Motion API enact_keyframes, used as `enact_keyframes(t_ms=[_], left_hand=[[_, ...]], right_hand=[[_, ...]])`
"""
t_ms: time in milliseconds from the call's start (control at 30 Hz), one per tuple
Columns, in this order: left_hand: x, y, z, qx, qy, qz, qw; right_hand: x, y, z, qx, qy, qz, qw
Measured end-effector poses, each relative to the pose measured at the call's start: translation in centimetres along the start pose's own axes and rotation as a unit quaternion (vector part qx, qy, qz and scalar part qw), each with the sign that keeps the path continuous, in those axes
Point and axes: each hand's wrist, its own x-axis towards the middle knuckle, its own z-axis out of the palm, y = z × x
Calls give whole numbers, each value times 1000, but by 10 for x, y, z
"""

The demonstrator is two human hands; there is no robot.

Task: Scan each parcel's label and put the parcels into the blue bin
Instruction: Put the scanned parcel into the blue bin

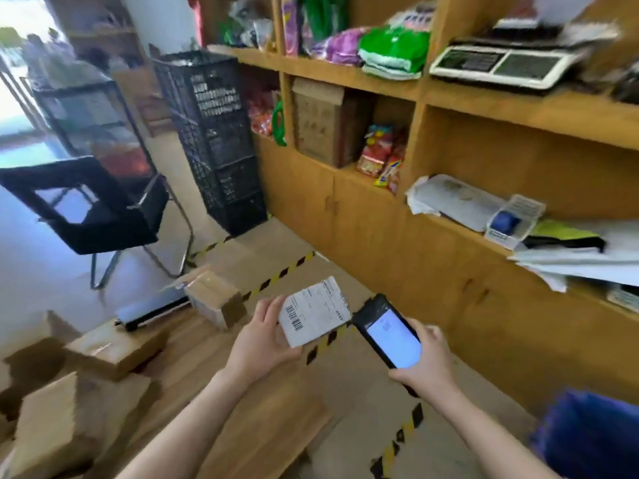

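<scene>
Scanning is seemingly happening: the left hand (264, 338) is gripping 1 flat white labelled parcel (315, 311) just left of the black handheld scanner (389, 335), which the right hand (428, 363) is clasping. Next, that parcel should be going into the blue plastic bin (587, 435), lower right of the scanner.

No text is legible; the parcel's label (314, 311) bears barcodes and blurred print; the scanner's screen (394, 338) glows unreadably.

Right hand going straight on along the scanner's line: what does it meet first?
Probably the white parcel held by the left hand; the scanner tip in the right hand sits just beside its edge in the picture, though depth is unclear.
</scene>
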Motion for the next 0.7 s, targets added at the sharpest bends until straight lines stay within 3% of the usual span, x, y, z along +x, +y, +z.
enact_keyframes(t_ms=[367,533,700], left_hand=[[124,122,131,-49,-186,170,967],[135,190,194,-26,-272,254,928],[126,262,255,-26,-328,289,899]], right_hand=[[-14,104,-76,7,163,196,967],[-54,154,-103,32,218,285,933],[-90,215,-130,55,260,378,887]])
